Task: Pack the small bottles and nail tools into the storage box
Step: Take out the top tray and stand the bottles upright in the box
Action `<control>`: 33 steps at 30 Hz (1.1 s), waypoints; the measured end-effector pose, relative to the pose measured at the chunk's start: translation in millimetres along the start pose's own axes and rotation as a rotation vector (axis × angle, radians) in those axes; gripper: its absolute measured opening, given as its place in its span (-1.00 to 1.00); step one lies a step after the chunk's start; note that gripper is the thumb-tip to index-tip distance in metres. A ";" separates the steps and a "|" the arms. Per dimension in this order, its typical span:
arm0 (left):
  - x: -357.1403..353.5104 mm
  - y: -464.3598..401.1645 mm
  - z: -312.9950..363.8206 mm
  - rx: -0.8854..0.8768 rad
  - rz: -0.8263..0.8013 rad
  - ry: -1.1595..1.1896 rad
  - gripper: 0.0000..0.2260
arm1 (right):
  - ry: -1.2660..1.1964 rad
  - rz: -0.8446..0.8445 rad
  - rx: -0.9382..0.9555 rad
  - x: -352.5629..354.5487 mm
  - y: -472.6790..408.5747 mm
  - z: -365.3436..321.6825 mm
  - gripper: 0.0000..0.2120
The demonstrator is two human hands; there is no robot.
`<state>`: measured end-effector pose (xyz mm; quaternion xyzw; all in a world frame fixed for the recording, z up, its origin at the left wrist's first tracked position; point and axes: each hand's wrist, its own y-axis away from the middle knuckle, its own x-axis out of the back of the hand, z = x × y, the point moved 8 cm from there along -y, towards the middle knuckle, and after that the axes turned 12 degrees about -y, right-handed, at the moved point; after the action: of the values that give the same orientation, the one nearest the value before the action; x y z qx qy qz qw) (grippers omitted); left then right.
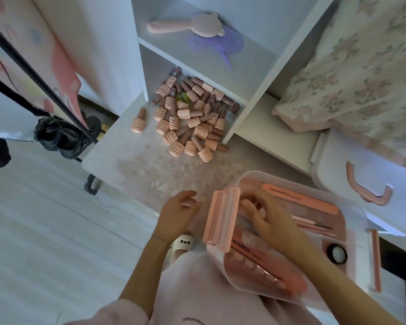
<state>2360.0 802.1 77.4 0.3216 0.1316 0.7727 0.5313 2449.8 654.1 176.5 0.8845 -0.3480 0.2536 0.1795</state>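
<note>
A heap of small pink bottles with ribbed bodies and brown caps lies in the bottom shelf compartment and spills onto the pale rug; one bottle lies apart at the left. The translucent storage box with a pink latch sits at my lap. Inside it lie two pink nail files, thin nail tools and a black round item. My right hand reaches into the box with fingers curled over something pale; what it is stays unclear. My left hand hovers left of the box, loosely curled and holding nothing.
The box lid with a pink handle lies to the right. A pink hairbrush and a purple comb sit on the upper shelf. Floral bedding hangs at the right. A black rack foot stands at the left. A slipper shows below my left hand.
</note>
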 end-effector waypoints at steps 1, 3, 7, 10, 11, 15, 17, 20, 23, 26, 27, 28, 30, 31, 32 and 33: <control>6.7 -0.4 0.8 0.017 0.049 -0.005 -0.79 | 0.049 0.035 0.032 6.8 7.1 1.1 -0.77; 16.3 0.6 11.0 -0.009 0.122 0.038 -0.83 | 0.134 0.111 0.067 21.6 22.8 5.5 -0.77; 22.2 10.1 49.2 -0.166 0.173 0.109 -0.83 | 0.249 0.114 0.057 38.8 46.6 24.1 -0.92; 5.6 16.6 72.5 -0.271 0.056 0.047 -0.85 | 0.292 0.120 0.009 44.4 53.6 34.1 -0.88; -2.3 19.7 78.5 -0.301 0.008 0.010 -0.84 | 0.296 0.123 0.006 45.2 54.1 33.7 -0.84; -24.1 35.0 91.5 -0.361 -0.027 -0.047 -0.82 | 0.280 0.152 0.027 48.3 54.3 25.2 -0.73; -24.1 41.0 93.8 -0.366 0.041 -0.034 -0.82 | 0.271 0.160 0.025 49.7 56.1 22.8 -0.72; -22.8 48.4 99.7 -0.386 0.105 0.025 -0.80 | 0.236 0.187 0.031 55.7 61.0 19.1 -0.72; -24.7 51.8 113.4 -0.404 0.133 0.057 -0.80 | 0.197 0.229 0.061 69.9 65.8 12.2 -0.71; -28.5 50.2 131.7 -0.429 0.140 0.086 -0.81 | 0.186 0.252 0.066 87.9 65.8 12.1 -0.82; -30.7 49.2 138.1 -0.441 0.138 0.089 -0.81 | 0.188 0.259 0.067 94.5 64.1 13.3 -0.83; -33.6 47.7 144.5 -0.454 0.134 0.089 -0.81 | 0.194 0.264 0.068 101.4 62.1 15.1 -0.83; -40.0 42.3 157.3 -0.479 0.123 0.090 -0.80 | 0.209 0.268 0.062 115.3 56.4 20.2 -0.83; -43.6 38.4 163.7 -0.484 0.111 0.091 -0.80 | 0.214 0.267 0.055 122.5 52.9 23.6 -0.83; -47.9 33.7 170.0 -0.484 0.092 0.095 -0.81 | 0.215 0.268 0.045 130.1 48.9 27.9 -0.83; -52.3 28.8 175.8 -0.483 0.067 0.107 -0.81 | 0.213 0.273 0.037 138.1 44.8 32.6 -0.83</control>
<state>2462.7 718.8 207.8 0.1478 -0.0397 0.8148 0.5592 2515.6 534.5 235.7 0.8003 -0.4393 0.3742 0.1630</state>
